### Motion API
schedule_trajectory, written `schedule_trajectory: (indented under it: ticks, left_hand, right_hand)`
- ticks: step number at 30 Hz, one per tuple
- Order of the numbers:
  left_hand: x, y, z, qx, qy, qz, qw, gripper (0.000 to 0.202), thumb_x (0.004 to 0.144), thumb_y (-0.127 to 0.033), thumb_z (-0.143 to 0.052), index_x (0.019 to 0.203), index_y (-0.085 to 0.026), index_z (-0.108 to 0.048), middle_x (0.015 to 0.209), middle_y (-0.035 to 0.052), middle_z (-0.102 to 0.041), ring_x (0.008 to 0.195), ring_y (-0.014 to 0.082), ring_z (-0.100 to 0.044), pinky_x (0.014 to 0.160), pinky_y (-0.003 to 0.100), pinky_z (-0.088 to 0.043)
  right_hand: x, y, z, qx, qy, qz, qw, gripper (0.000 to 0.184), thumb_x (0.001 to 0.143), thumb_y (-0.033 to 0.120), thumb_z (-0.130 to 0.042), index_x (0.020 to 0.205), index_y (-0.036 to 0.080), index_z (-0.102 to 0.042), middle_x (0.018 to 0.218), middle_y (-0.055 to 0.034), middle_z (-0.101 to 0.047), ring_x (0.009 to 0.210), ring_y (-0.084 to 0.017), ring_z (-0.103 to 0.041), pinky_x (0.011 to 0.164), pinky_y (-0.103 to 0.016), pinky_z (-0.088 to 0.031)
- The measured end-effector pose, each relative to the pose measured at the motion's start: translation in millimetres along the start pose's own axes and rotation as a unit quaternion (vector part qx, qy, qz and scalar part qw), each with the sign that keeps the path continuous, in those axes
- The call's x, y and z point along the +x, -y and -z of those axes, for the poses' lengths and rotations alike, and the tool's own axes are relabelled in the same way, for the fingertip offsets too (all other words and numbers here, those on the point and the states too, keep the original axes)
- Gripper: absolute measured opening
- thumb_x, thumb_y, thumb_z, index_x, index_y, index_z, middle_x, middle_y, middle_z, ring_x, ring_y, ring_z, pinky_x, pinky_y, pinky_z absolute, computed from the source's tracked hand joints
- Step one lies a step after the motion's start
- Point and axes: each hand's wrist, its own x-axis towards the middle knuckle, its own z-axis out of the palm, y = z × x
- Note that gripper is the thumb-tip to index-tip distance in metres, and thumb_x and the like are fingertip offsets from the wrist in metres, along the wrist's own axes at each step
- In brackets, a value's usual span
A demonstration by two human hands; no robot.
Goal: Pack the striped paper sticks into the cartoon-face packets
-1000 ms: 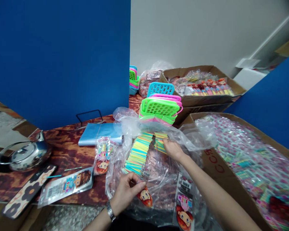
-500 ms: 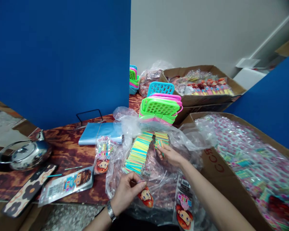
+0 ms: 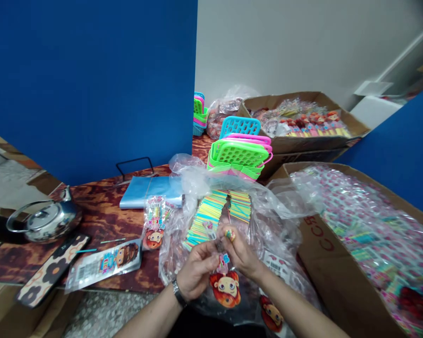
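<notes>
My left hand (image 3: 198, 271) pinches a small clear packet (image 3: 226, 289) printed with a red-haired cartoon face. Close against it, my right hand (image 3: 244, 256) is closed around a small bunch of coloured sticks (image 3: 229, 233), whose ends show above the fist at the packet's upper end. Whether the sticks are inside the packet I cannot tell. Beyond both hands, yellow, green and blue sticks (image 3: 206, 216) lie in two stacks in a large clear plastic bag (image 3: 268, 197). Another printed packet (image 3: 272, 312) lies partly under my right forearm.
Left on the table are a filled packet (image 3: 153, 230), a flat printed packet (image 3: 107, 265), a flower-patterned phone case (image 3: 51, 274), a metal kettle (image 3: 45, 223) and blue plastic sheets (image 3: 144, 191). Stacked baskets (image 3: 238, 152) stand behind. Cardboard boxes (image 3: 324, 263) of packets are at right.
My right hand has come from the stick stack towards me, now beside my left, with sticks in its grip. My left hand has moved right, raising the packet. The view has shifted slightly.
</notes>
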Motion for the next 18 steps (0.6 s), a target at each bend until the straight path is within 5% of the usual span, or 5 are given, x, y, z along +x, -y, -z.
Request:
schedule_trajectory:
  ticks: [3, 5, 10, 13, 18]
  left_hand:
    - [0, -1, -0.3, -0.004, 0.02, -0.002, 1.0, 0.029, 0.053, -0.028, -0.081, 0.065, -0.014, -0.058, 0.061, -0.0018, -0.057, 0.054, 0.0087, -0.051, 0.058, 0.022, -0.039]
    - [-2, -3, 4.0, 0.022, 0.023, -0.018, 0.999, 0.025, 0.056, -0.024, -0.079, 0.066, -0.015, -0.059, 0.066, -0.0004, -0.059, 0.06, 0.0103, -0.053, 0.063, 0.024, -0.04]
    - [-10, -5, 16.0, 0.081, -0.014, -0.035, 0.996, 0.022, 0.062, -0.023, -0.076, 0.066, -0.015, -0.056, 0.087, 0.0045, -0.065, 0.08, 0.0162, -0.058, 0.076, 0.029, -0.042]
    - [-12, -4, 17.5, 0.104, -0.022, -0.03, 0.994, 0.026, 0.061, -0.025, -0.076, 0.063, -0.014, -0.053, 0.092, 0.0066, -0.065, 0.087, 0.0187, -0.057, 0.077, 0.029, -0.041]
    - [-14, -4, 18.3, 0.142, -0.029, -0.027, 0.989, 0.031, 0.061, -0.03, -0.077, 0.06, -0.014, -0.05, 0.076, 0.0037, -0.063, 0.072, 0.0143, -0.056, 0.068, 0.025, -0.04]
  right_hand:
    - [0, -3, 1, -0.004, -0.011, -0.016, 1.0, 0.023, 0.092, 0.034, -0.026, 0.09, 0.021, -0.046, 0.086, -0.0055, -0.056, 0.079, -0.016, -0.054, 0.072, -0.028, -0.043]
    - [5, -15, 11, -0.06, -0.029, -0.096, 0.993, 0.026, 0.093, 0.033, -0.022, 0.093, 0.02, -0.045, 0.083, -0.005, -0.058, 0.076, -0.015, -0.056, 0.071, -0.026, -0.043]
    - [27, -60, 28, -0.299, 0.042, -0.305, 0.903, 0.027, 0.092, 0.028, -0.024, 0.107, 0.015, -0.042, 0.09, -0.0108, -0.063, 0.082, -0.02, -0.061, 0.07, -0.028, -0.041]
    - [37, -78, 18, -0.323, 0.065, -0.342, 0.88, 0.029, 0.089, 0.036, -0.031, 0.105, 0.015, -0.045, 0.088, -0.0139, -0.064, 0.081, -0.024, -0.063, 0.068, -0.032, -0.042]
    - [44, -86, 3, -0.326, 0.067, -0.371, 0.867, 0.028, 0.088, 0.034, -0.032, 0.101, 0.015, -0.049, 0.089, -0.0167, -0.064, 0.083, -0.027, -0.063, 0.068, -0.036, -0.042]
